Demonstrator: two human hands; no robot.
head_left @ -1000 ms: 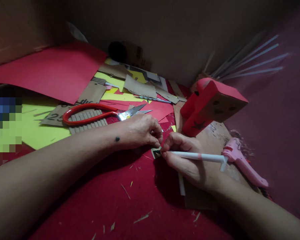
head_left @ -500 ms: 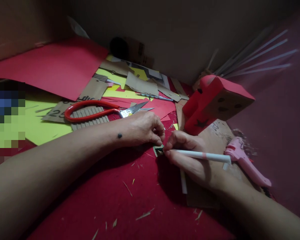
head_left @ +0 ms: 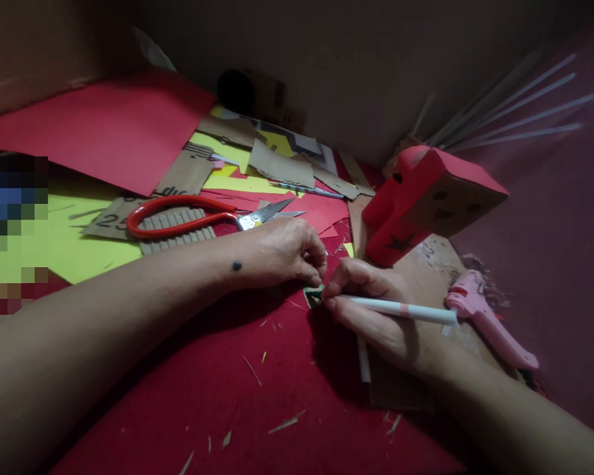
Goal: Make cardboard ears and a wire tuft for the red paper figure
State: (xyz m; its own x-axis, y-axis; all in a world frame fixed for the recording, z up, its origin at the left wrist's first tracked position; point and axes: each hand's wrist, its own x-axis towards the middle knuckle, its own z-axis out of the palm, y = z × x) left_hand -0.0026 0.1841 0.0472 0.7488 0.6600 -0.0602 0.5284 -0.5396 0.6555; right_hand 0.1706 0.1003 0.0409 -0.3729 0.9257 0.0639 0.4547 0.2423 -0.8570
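Between my hands lies a small piece of cardboard (head_left: 310, 298) with a dark mark on it, on the red tabletop. My right hand (head_left: 370, 303) is closed around a white marker pen (head_left: 410, 311), its tip at the cardboard and partly hidden by the fingers. My left hand (head_left: 289, 254) has its fingers curled, thumb and fingertips pinching the far edge of that cardboard piece. Just behind my left hand, red-handled scissors (head_left: 182, 214) rest with their blades apart on corrugated cardboard.
A red paper-covered box figure (head_left: 410, 204) stands behind my right hand. A pink glue gun (head_left: 492, 320) lies at the right on cardboard, near several clear sticks (head_left: 529, 119). Red paper (head_left: 109, 125), yellow paper (head_left: 103, 257) and cardboard scraps (head_left: 281, 165) spread across the back and left.
Both hands stay nearly in place, with the pen still against the cardboard piece. The view shifts very slightly; nothing else visibly moves.
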